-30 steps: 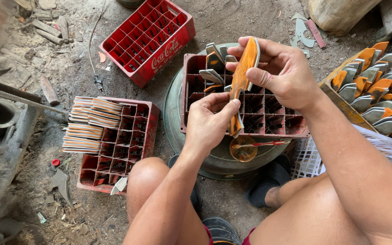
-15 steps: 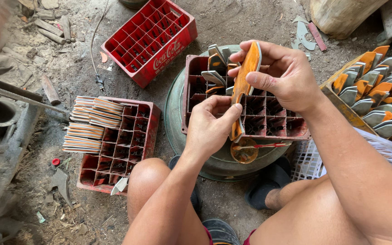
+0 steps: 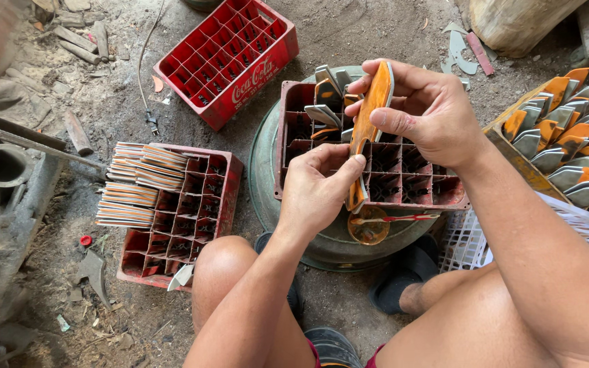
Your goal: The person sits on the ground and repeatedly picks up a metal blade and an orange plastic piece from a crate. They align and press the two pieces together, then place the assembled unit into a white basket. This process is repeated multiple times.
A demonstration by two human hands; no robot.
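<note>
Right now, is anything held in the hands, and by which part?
Yes: an orange-handled knife. The right hand grips its upper end; the left hand pinches its lower part, above the red crate.

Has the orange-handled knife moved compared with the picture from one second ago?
Yes. The orange-handled knife has tipped a little: its top end now leans further right against the dark divided crate, still held by the right hand and left hand.

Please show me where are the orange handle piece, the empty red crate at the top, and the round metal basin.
orange handle piece (image 3: 371, 112): head view, upper half of its face.
empty red crate (image 3: 226, 58): head view, inner grid.
round metal basin (image 3: 262, 174): head view, left rim.
</note>
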